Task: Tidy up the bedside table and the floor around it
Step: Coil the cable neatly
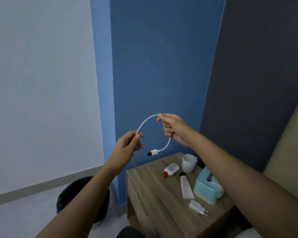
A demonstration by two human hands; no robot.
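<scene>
1. While held up above the worktop (162, 203), being coiled: white cable (145, 123), mid-step in gathering it into a loop.
2. Left hand (129, 146), left of the cable's arc: thumb and fingers pinched on the cord, the loose tail dropping from it past the worktop's front-left edge toward the floor.
3. Right hand (172, 127), at the arc's top right: closed around the cord, plug (152, 152) dangling below the loop, above the worktop's far corner.
4. On the worktop, untouched: mug (188, 163) at the back, bottle (170, 169) just left of it, tube (186, 185) nearer, tissue box (207, 188) right of the tube, charger (198, 207) in front of the box.
5. Dark bin (83, 196) on the floor, left of the worktop.
6. Likely next: draw up the hanging tail with the left hand, feed another turn into the right, keep loops even, avoid snagging on the worktop edge.
</scene>
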